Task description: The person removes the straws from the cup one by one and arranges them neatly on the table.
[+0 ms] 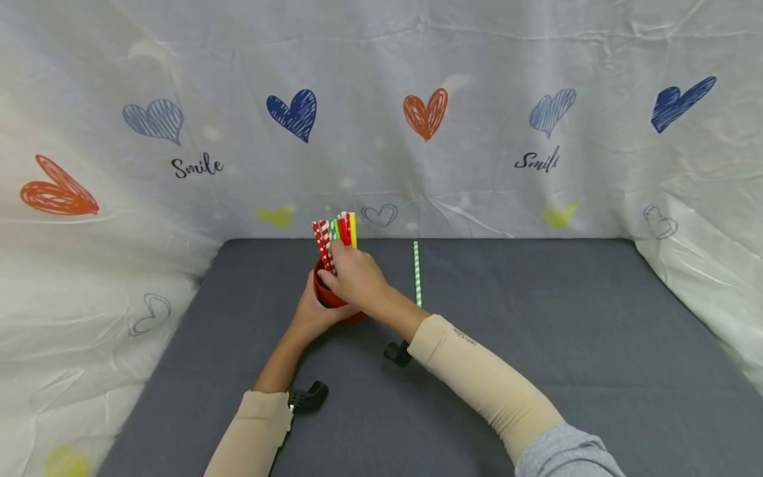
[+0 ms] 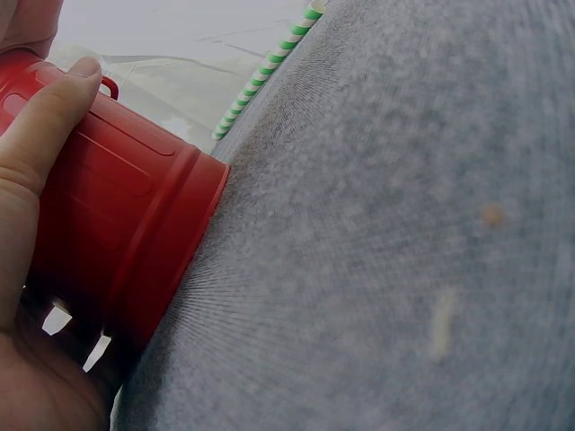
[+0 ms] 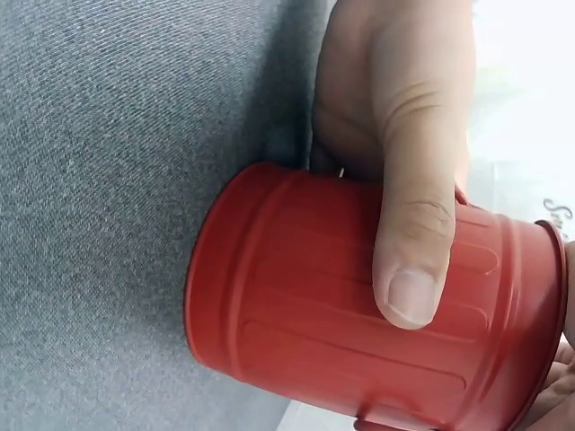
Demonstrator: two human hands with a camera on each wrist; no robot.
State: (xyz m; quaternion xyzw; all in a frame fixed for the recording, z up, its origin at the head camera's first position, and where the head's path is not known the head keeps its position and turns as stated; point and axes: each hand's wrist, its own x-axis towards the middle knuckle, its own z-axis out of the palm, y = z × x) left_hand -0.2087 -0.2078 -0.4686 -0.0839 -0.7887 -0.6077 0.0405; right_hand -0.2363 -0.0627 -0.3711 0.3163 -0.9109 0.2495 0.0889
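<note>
Our left hand [image 1: 314, 315] grips the red bucket [image 3: 301, 278]; our right hand [image 1: 360, 278] pinches straws [image 1: 324, 240] at its twelve o'clock, apparently seating them; release presumably next.

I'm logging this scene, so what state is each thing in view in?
Bucket: standing on the table.
Straws: bunched, tops sticking up above the bucket.
Lone straw: lying on the table, apart from the bunch.
Left hand: curled round the bucket.
Right hand: gripping the straws.
Sheet: hanging, wrinkled.
</note>
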